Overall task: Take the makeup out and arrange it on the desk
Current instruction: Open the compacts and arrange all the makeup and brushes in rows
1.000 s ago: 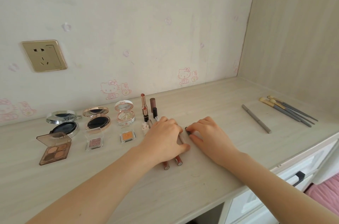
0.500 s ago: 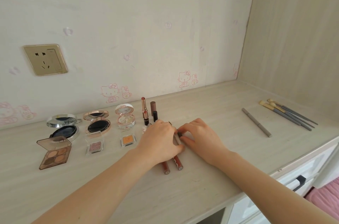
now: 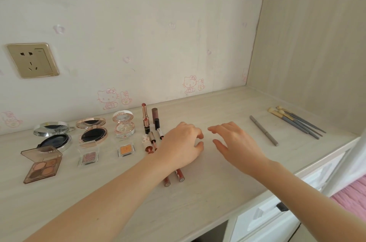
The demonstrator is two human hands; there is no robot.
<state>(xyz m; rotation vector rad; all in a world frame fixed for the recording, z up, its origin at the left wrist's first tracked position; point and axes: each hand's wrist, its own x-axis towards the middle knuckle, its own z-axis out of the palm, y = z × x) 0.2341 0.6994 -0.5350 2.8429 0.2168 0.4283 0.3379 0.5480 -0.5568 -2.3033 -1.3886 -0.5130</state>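
Two gloss tubes (image 3: 179, 175) — light, slick, roll-prone; pinch mid-barrel. L hand (image 3: 180, 143) curled over them, grip unclear; R hand (image 3: 234, 143) slack, empty.

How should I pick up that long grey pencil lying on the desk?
Pinch the grey pencil at its middle, coming straight down from above, thumb and finger on its two long sides. It is thin and lies flat and slanted on the desk, with bare desk on both sides. The right hand is nearest.
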